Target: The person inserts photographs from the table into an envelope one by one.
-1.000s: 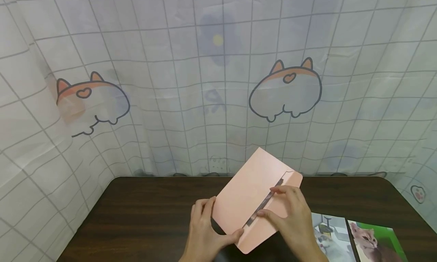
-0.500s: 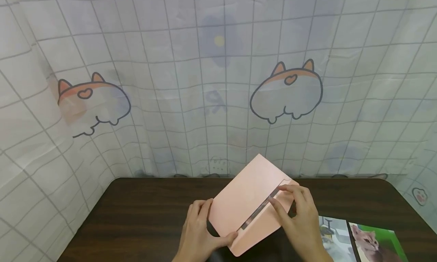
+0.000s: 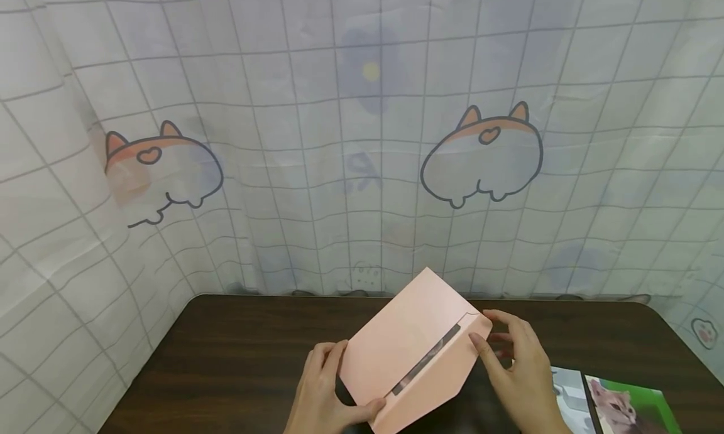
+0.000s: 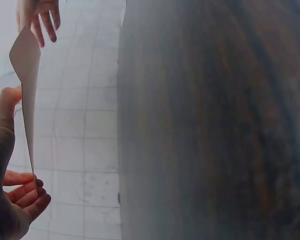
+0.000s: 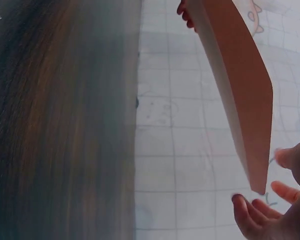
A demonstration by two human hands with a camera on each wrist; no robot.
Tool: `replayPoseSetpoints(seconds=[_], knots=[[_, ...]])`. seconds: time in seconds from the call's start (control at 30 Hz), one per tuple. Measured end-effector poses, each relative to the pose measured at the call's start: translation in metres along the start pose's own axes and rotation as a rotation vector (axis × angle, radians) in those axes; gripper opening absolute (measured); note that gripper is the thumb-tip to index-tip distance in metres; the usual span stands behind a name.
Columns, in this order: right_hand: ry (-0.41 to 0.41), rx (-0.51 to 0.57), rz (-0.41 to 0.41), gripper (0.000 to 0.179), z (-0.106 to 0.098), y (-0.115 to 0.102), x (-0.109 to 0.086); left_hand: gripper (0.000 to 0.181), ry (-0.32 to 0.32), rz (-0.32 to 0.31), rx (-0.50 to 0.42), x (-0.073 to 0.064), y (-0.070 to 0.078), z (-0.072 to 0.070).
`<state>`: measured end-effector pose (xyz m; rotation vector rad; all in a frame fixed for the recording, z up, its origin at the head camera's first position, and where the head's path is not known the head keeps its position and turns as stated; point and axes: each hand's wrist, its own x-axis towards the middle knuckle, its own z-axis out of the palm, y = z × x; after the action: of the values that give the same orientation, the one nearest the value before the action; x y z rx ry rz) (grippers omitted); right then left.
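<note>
A pink envelope (image 3: 404,333) is held tilted above the table, its flap (image 3: 438,374) lifted out from the body. Along the fold a narrow dark grey strip (image 3: 427,358) shows at the opening; what it belongs to is hidden. My left hand (image 3: 325,390) grips the envelope's lower left end, thumb on the near face and fingers at the edge. At the flap's right end is my right hand (image 3: 517,365), thumb and fingers spread around the corner. In the right wrist view, the fingers (image 5: 247,217) of that hand stand apart from the envelope's tip.
A dark wooden table (image 3: 226,358) lies beneath. On its right side are a picture card of a cat on green (image 3: 628,409) and a pale picture card (image 3: 571,399), partly behind my right hand. A white checked curtain (image 3: 317,139) hangs behind the table.
My right hand has slid from the middle of the fold to the flap's right end and come off it. The envelope has lowered slightly, still in my left hand.
</note>
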<state>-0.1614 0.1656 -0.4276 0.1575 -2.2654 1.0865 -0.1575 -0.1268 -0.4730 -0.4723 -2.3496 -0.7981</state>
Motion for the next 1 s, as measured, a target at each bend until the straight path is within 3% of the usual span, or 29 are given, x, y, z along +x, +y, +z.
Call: replayPoseSetpoints(seconds=[0.13,0.27,0.4,0.6,0.8,1.0], knots=[[-0.102,0.144,0.101,0.051,-0.004,0.003,-0.002,0.092,-0.012,0.008,-0.003,-0.002,0.001,0.0],[-0.213,0.296,0.248,0.052,-0.009,0.005,-0.001,0.095,-0.081,-0.041,0.001,-0.003,0.005,-0.004],[-0.255,0.389,0.345,0.053,-0.011,0.008,0.0,0.101,-0.178,-0.091,-0.013,-0.002,0.007,-0.008],[-0.238,0.525,0.378,0.057,-0.005,0.011,-0.002,0.102,-0.238,-0.046,-0.004,-0.001,0.003,-0.014],[-0.25,0.523,0.445,0.059,-0.006,0.007,-0.002,0.106,-0.272,0.012,-0.003,-0.001,0.001,-0.017],[-0.246,0.527,0.431,0.058,-0.005,0.005,-0.003,0.1,-0.315,-0.012,0.036,0.001,0.003,-0.02]])
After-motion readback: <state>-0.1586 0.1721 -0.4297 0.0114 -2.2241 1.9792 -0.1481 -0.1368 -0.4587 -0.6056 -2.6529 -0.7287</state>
